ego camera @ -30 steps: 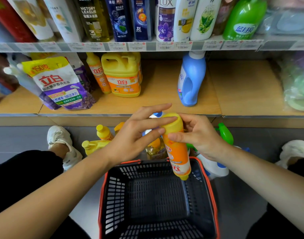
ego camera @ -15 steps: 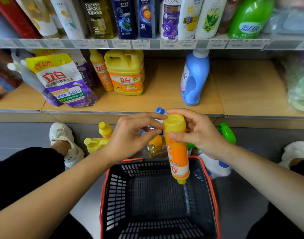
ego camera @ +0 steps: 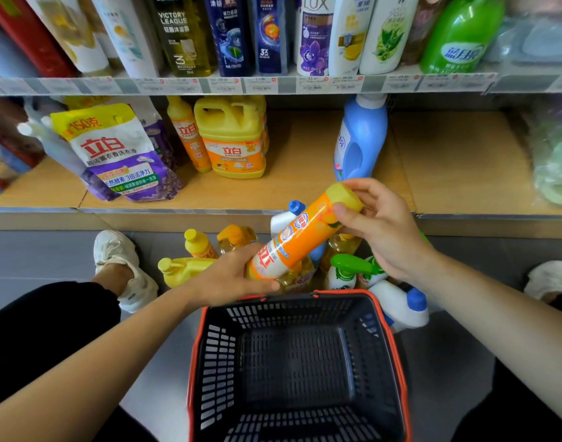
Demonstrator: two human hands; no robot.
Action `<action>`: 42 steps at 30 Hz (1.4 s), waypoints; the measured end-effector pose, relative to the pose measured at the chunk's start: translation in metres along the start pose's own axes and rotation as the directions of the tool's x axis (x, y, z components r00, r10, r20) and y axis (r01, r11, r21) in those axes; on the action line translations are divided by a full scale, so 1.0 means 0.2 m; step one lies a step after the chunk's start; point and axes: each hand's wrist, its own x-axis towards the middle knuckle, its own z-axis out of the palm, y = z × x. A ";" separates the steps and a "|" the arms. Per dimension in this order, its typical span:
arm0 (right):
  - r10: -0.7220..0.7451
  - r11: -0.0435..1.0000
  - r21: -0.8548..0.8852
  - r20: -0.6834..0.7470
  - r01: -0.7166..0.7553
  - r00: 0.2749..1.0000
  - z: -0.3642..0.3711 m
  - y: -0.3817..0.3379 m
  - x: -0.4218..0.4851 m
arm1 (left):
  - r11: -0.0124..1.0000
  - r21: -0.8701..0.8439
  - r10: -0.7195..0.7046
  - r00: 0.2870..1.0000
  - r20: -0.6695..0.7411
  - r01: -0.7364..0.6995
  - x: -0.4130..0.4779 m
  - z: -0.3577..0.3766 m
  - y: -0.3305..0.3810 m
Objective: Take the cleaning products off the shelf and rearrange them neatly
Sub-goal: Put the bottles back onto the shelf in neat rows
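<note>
Orange bottle (ego camera: 300, 237) tilted, left grip (ego camera: 228, 277) clamped round lower end, right grip (ego camera: 383, 232) pinching upper end

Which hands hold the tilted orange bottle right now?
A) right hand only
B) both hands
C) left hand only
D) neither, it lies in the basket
B: the left hand grips the lower end of the orange bottle and the right hand pinches its yellow upper end, beyond the far rim of the basket.

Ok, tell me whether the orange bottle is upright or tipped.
Tipped: the orange bottle slants, yellow end high in the right hand, lower end in the left hand.
</note>
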 end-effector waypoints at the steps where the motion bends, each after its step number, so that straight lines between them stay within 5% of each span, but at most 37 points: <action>1: 0.025 0.999 0.038 -0.017 -0.025 1.000 0.00 0.01 0.01 | 0.997 -0.082 0.001 1.000 -0.014 -0.002 -0.01 -0.01 -0.02; 4: 0.073 0.994 0.079 -0.054 -0.069 0.996 0.01 0.06 0.06 | 0.950 -0.311 -0.051 0.988 -0.146 0.004 -0.05 -0.05 -0.06; 8: 0.128 0.991 -0.031 -0.046 -0.129 0.991 0.01 0.16 0.13 | 0.854 -0.511 -0.189 0.855 -0.484 -0.100 -0.09 -0.15 -0.10; 12: 0.268 0.950 -0.187 0.084 -0.249 0.960 0.06 0.30 0.16 | 0.702 -0.664 -0.240 0.791 -0.562 -0.259 -0.13 -0.25 -0.09; 17: 0.273 0.866 -0.487 0.271 -0.114 0.923 0.18 0.51 0.17 | 0.829 -0.463 -0.120 0.710 -0.694 -0.313 -0.20 -0.33 -0.06; 20: 0.261 0.506 -0.849 0.322 0.156 0.910 0.18 0.62 0.19 | 0.915 -0.287 -0.012 0.693 -0.720 -0.282 -0.22 -0.34 -0.06; 22: 0.272 0.348 -0.915 0.307 0.204 0.912 0.17 0.67 0.20 | 0.961 -0.170 0.028 0.691 -0.722 -0.217 -0.21 -0.32 -0.08; 32: 0.162 0.420 -0.880 0.313 0.222 0.936 0.14 0.75 0.21 | 0.948 0.293 0.019 0.897 -0.441 0.123 0.04 -0.05 -0.30; 42: 0.136 0.476 -0.847 0.336 0.236 0.932 0.12 0.78 0.20 | 0.814 0.563 0.022 0.960 -0.280 0.146 0.19 0.12 -0.47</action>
